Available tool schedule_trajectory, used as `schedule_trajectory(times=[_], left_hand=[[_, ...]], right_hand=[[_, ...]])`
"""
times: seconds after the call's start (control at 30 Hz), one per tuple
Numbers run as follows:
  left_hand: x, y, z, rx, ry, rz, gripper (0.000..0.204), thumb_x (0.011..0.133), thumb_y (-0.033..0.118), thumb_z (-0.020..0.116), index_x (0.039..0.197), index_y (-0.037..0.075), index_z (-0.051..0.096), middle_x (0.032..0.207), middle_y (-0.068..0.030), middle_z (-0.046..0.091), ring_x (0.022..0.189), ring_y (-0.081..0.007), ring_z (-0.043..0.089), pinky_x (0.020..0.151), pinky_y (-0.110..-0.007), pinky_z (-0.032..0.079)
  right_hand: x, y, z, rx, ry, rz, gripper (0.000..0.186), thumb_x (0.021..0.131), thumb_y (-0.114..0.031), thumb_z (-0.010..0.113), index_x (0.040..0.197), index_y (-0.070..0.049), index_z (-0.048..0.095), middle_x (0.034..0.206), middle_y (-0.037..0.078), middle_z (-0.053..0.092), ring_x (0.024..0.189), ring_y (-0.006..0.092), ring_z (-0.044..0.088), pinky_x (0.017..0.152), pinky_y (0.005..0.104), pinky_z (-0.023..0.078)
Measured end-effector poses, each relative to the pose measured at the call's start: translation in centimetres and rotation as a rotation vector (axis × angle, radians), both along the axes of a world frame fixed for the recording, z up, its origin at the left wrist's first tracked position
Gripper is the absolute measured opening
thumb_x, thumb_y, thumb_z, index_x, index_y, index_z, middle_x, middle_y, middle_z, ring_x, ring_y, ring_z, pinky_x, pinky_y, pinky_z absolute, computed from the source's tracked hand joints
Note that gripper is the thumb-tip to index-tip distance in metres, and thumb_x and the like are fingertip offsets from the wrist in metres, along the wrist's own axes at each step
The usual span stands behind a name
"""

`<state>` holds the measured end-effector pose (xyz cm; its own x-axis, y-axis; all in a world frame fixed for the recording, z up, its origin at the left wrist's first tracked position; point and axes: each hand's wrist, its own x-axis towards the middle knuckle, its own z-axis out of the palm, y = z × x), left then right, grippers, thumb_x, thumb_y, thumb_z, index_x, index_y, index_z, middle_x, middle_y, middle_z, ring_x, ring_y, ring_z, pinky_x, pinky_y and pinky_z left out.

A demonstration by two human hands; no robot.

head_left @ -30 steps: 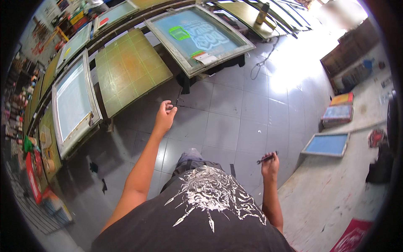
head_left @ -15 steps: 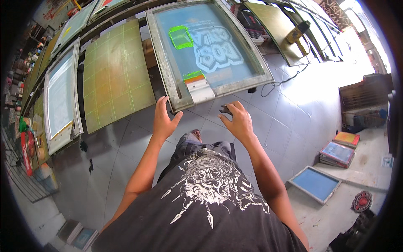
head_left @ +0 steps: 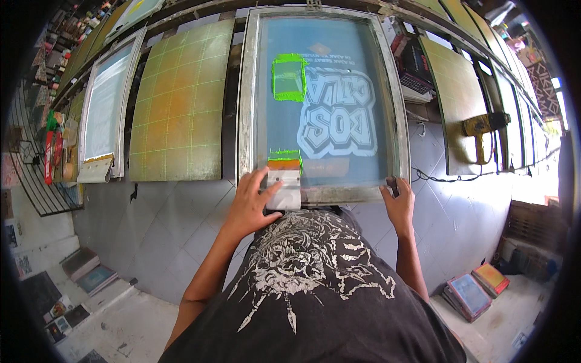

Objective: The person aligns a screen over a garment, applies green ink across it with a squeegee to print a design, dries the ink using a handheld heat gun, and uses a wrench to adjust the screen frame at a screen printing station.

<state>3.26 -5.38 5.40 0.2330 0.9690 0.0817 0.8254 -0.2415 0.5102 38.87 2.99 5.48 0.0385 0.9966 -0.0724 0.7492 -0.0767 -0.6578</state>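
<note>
1. Right now the screen [head_left: 324, 103] lies flat ahead of you, its near frame edge against your waist, with a yellow board [head_left: 175, 103] just left and another [head_left: 457, 91] right.
2. Open tiled floor [head_left: 151, 230] shows below left.
3. Your left hand [head_left: 251, 202], fingers spread, presses the squeegee [head_left: 284, 178] at the screen's near edge.
4. Your right hand [head_left: 397, 202] curls on the frame's near right corner, pinching a small dark object.

Grey tiled floor [head_left: 163, 230] below a long printing table [head_left: 442, 36] carrying yellow-green gridded boards [head_left: 178, 103]; metal rack of supplies [head_left: 42, 145] at left edge; stacked framed screens [head_left: 472, 290] on pale floor at lower right; daylight enters from right.
</note>
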Motion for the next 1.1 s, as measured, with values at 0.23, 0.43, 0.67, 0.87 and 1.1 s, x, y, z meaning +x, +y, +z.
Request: schedule_trajectory(times=[0.23, 0.43, 0.67, 0.87, 1.1], left_hand=[[0.1, 0.0, -1.7, -0.108, 0.091, -0.084, 0.056, 0.062, 0.016, 0.076, 0.115, 0.015, 0.059, 0.120, -0.0076, 0.051, 0.112, -0.0309, 0.047, 0.094, -0.042, 0.041], [-0.4, 1.9, -1.4, 0.123, -0.132, 0.102, 0.047, 0.070, 0.015, 0.072, 0.114, 0.007, 0.058, 0.115, -0.0107, 0.057, 0.105, -0.0299, 0.052, 0.091, -0.041, 0.043], [-2.3, 5.7, -2.1, 0.007, -0.871, 0.675, 0.027, 0.088, 0.017, 0.062, 0.102, -0.005, 0.057, 0.083, -0.0112, 0.064, 0.067, -0.0130, 0.062, 0.057, -0.026, 0.051], [-3.1, 4.9, -2.6, -0.140, -1.069, 0.782, 0.021, 0.090, 0.014, 0.058, 0.098, -0.006, 0.055, 0.088, -0.0089, 0.063, 0.071, -0.0114, 0.062, 0.060, -0.024, 0.053], [-3.6, 4.2, -3.8, -0.214, -1.057, 0.887, 0.017, 0.091, 0.011, 0.056, 0.099, -0.004, 0.053, 0.091, -0.0092, 0.061, 0.075, -0.0115, 0.060, 0.061, -0.025, 0.053]], right_hand=[[0.6, 2.7, -0.8, -0.063, 0.043, 0.141, 0.020, 0.076, -0.005, 0.067, 0.093, 0.003, 0.061, 0.083, 0.008, 0.060, 0.073, 0.0135, 0.058, 0.069, 0.0258, 0.046], [-0.2, 3.5, -0.3, -0.022, 0.031, 0.055, 0.020, 0.076, -0.006, 0.067, 0.094, 0.002, 0.063, 0.084, 0.012, 0.062, 0.076, 0.0208, 0.062, 0.070, 0.0297, 0.047], [-1.0, 1.6, -0.7, 0.029, 0.079, -0.029, 0.017, 0.081, -0.010, 0.065, 0.095, 0.001, 0.064, 0.082, 0.008, 0.062, 0.074, 0.0146, 0.058, 0.069, 0.0279, 0.046], [-1.4, 1.3, -0.6, -0.007, 0.106, -0.106, 0.017, 0.082, -0.010, 0.064, 0.096, 0.000, 0.064, 0.081, 0.004, 0.061, 0.073, 0.0111, 0.055, 0.067, 0.0258, 0.044], [-2.2, 4.1, 0.5, -0.115, 0.192, -0.170, 0.016, 0.082, -0.006, 0.063, 0.098, 0.000, 0.062, 0.081, 0.000, 0.057, 0.074, 0.0074, 0.051, 0.067, 0.0226, 0.042]])
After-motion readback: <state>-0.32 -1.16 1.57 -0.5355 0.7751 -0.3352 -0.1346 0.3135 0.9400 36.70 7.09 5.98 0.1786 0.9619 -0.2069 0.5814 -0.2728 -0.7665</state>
